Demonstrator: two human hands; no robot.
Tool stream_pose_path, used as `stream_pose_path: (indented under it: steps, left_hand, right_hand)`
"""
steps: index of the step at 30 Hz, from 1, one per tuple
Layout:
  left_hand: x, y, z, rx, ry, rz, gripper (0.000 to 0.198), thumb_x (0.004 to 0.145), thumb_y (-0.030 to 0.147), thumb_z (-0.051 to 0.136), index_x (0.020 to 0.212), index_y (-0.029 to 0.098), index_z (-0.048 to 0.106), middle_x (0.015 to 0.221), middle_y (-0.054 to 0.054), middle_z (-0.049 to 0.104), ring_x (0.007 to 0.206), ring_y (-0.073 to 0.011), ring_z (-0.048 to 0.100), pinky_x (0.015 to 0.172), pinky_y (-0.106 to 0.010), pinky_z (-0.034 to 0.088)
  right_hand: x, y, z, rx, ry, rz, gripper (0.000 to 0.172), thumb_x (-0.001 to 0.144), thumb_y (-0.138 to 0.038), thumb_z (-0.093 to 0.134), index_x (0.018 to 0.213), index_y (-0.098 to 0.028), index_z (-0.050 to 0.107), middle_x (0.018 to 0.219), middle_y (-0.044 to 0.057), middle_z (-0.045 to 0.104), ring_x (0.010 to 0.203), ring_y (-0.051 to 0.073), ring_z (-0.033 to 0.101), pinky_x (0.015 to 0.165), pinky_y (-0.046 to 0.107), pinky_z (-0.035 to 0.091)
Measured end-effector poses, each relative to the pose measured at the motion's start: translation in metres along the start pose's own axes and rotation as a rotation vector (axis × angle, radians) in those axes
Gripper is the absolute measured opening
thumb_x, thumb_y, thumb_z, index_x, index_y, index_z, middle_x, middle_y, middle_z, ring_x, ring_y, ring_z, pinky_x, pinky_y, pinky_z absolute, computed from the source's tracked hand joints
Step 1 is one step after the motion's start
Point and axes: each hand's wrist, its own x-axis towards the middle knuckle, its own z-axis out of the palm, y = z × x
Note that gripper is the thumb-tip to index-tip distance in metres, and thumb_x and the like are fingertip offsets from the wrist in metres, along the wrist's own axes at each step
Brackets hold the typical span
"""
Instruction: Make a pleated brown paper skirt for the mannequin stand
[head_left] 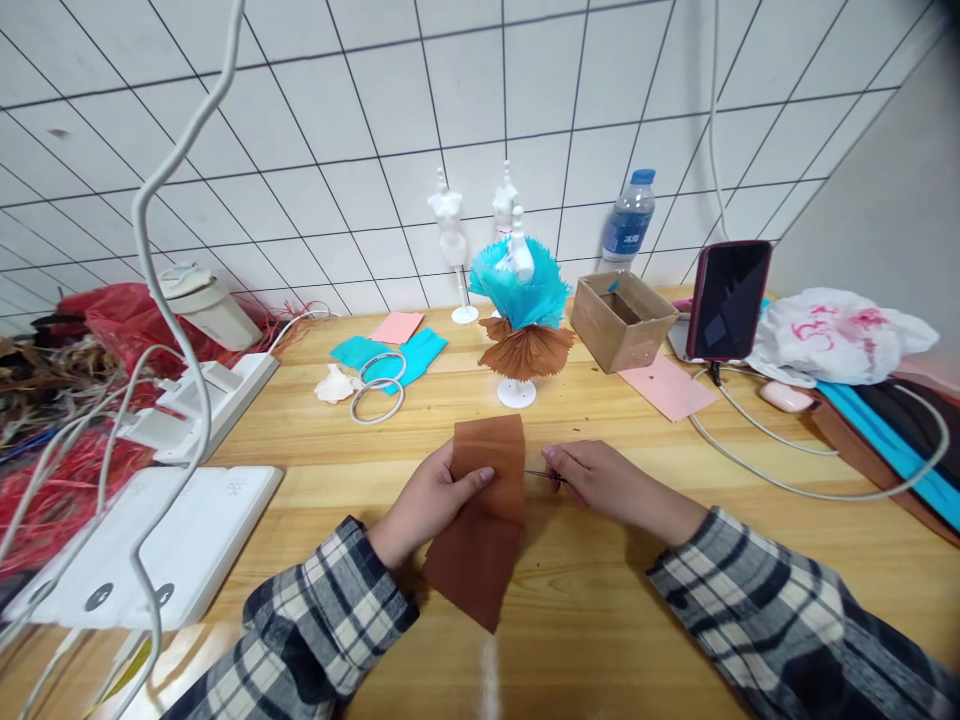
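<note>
My left hand (442,490) is closed on a folded strip of brown crepe paper (484,545), its thumb lying across the front. The paper is held above the table, and its lower end hangs down at a slant. To the right of it, my right hand (600,480) grips small dark scissors (553,477); their thin blades reach the paper's right edge. Most of the scissors' handle is hidden by my fingers. Just behind stands a small white mannequin (517,258) on a round base, dressed in pleated turquoise paper (487,285) above pleated brown paper (525,355).
Two more white mannequins, one at the left (452,235), stand by the tiled wall. Silvery rings (377,400) lie near turquoise sheets (424,355). At right are a cardboard box (626,330), a water bottle (628,225), a phone (733,300) and cables. Left sits a power strip (225,405).
</note>
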Motion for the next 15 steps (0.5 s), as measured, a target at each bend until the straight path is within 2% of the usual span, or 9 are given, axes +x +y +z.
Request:
stream_pose_path:
  steps: [7,15]
  left_hand:
    - [-0.0008,0.0021,0.0035,-0.043,0.000,0.015,0.050,0.080,0.030,0.070,0.126,0.018,0.053,0.130,-0.010,0.062,0.120,-0.0291,0.057,0.099,-0.040,0.047]
    - [0.0014,0.0043,0.0043,-0.053,0.048,0.055,0.058,0.078,0.026,0.071,0.131,0.019,0.049,0.135,-0.010,0.058,0.127,-0.0298,0.051,0.103,-0.041,0.044]
  right_hand:
    - [0.0013,0.0030,0.0011,-0.074,0.005,-0.015,0.053,0.098,-0.049,0.027,0.067,-0.020,0.060,0.070,0.003,0.064,0.068,0.017,0.056,0.065,0.028,0.037]
    - [0.0002,0.0012,-0.0004,-0.021,-0.021,0.027,0.056,0.097,-0.052,0.026,0.066,-0.020,0.060,0.051,0.000,0.051,0.052,0.015,0.049,0.056,0.027,0.034]
